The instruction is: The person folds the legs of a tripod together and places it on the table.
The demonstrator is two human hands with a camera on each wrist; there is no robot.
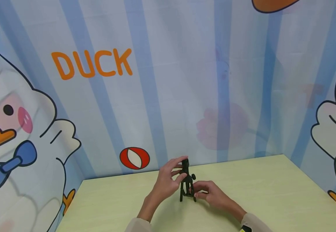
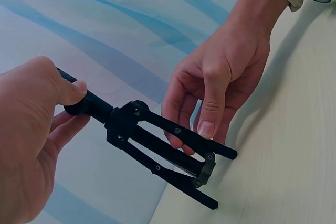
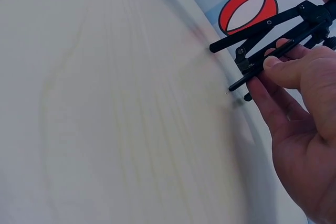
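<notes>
Tripod, small, black and plastic [image 1: 187, 183], is standing near the back of the pale green tabletop [image 1: 272, 190], just in front of the striped duck-print backdrop [image 1: 156, 80], with both hands working on it. The left hand [image 1: 168, 180] is gripping the round top stem, thumb and curled fingers closed round it, as the left wrist view shows plainly. The right hand [image 1: 211, 193] is pinching one of the thin legs [image 2: 184, 136] low down, thumb on one side and fingertips [image 2: 206, 128] behind it; the three legs are spreading apart, joined by a small brace ring [image 2: 206, 165].

To handle this well, I judge the left hand should be keeping the stem steady and upright while the right is easing each leg evenly, without twisting against the little pivot screws. Feet seem to be hovering at or just above the tabletop; contact is hard to tell.
</notes>
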